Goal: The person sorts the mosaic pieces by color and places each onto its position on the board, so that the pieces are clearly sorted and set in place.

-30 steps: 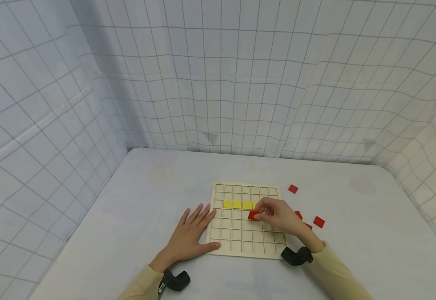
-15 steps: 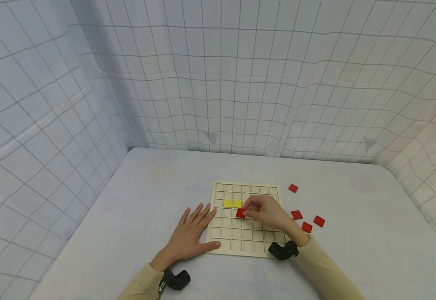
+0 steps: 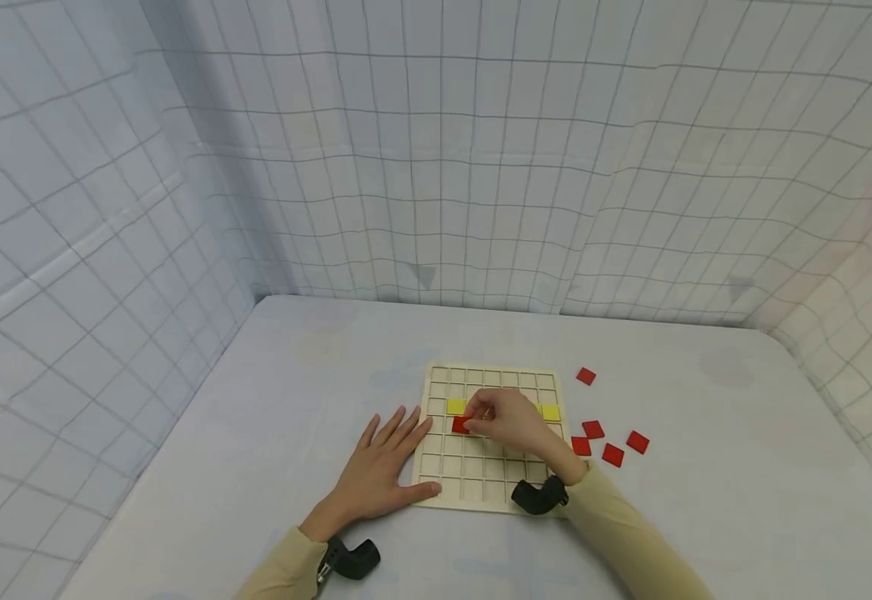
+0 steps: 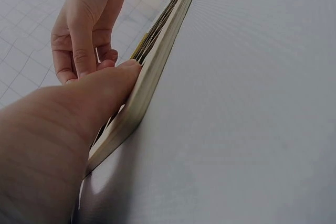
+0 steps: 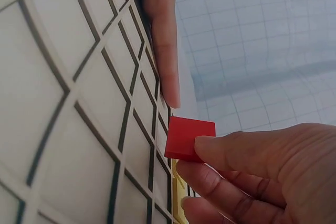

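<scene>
Between thumb and fingers my right hand (image 3: 509,419) pinches a red square tile (image 5: 188,137), held just over the left part of a cream grid board (image 3: 451,493). Right by that tile, a row of yellow tiles (image 3: 551,412) lies in the board's cells; my right hand hides the middle of the row. My left hand (image 3: 382,475) lies flat with fingers spread along the board's left edge. Its thumb (image 4: 113,82) rests on the board's near left corner, seen close up in the left wrist view.
Several loose red tiles (image 3: 613,454) lie on the white table (image 3: 706,500) to the right of the board. Another red tile (image 3: 586,376) is farther back near the board's far right corner. A white cloth wall with grid lines (image 3: 421,167) stands behind the table.
My right hand has moved left across the board with the red tile, uncovering the right end of the yellow row and more loose red tiles. The left hand has stayed still.
</scene>
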`<state>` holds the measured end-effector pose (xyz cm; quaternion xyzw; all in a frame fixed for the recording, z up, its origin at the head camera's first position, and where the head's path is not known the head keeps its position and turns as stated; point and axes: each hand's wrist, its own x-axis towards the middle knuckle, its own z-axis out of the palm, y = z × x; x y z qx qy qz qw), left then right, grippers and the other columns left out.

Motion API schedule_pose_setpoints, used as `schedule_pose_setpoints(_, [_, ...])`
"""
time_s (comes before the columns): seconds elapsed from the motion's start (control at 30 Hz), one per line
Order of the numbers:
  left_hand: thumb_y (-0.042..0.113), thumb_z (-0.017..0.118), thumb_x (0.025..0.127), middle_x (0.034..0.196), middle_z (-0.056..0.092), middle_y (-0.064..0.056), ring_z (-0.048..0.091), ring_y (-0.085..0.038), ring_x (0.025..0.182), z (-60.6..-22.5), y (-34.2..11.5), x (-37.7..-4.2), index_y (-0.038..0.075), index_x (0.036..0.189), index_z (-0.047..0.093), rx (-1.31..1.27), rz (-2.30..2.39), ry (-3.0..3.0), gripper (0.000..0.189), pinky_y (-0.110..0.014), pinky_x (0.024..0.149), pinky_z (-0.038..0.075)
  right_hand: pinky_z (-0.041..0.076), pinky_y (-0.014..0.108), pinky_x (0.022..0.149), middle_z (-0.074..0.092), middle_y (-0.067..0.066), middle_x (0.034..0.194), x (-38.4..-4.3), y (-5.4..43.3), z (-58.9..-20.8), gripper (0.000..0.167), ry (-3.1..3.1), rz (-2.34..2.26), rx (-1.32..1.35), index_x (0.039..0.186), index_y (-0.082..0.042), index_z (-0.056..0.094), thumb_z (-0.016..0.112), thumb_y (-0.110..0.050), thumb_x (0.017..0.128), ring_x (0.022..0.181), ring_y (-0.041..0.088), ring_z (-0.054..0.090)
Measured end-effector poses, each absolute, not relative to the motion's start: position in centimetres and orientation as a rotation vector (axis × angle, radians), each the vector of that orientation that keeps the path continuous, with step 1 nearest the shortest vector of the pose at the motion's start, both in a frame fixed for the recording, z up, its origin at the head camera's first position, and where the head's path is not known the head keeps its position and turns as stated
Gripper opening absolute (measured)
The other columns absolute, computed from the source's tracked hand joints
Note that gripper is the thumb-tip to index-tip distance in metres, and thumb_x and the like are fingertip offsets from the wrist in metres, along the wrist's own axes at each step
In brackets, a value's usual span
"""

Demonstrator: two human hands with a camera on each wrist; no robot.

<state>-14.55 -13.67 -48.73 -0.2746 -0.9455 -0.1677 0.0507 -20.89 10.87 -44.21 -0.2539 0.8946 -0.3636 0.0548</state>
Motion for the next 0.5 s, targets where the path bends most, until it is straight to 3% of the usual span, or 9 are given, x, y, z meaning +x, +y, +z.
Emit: schedule_pose_setpoints(0.5, [0.072, 0.048, 0.083, 0.156, 0.021, -0.004, 0.012, -0.025, 0.143, -48.8, -13.6, -14.6, 0.017, 0.152, 0.027, -0.836, -0.517, -2.875, 0.091, -0.053, 0.11, 0.004, 0.044, 0.026, 0.057, 0.06, -0.012, 0.075, -20.8, 9.6, -44.4, 0.006, 2.808, -1.019, -0.761, 0.084, -0.019, 0.067, 0.072, -0.017, 0.085, 0.062, 0.007, 0.051])
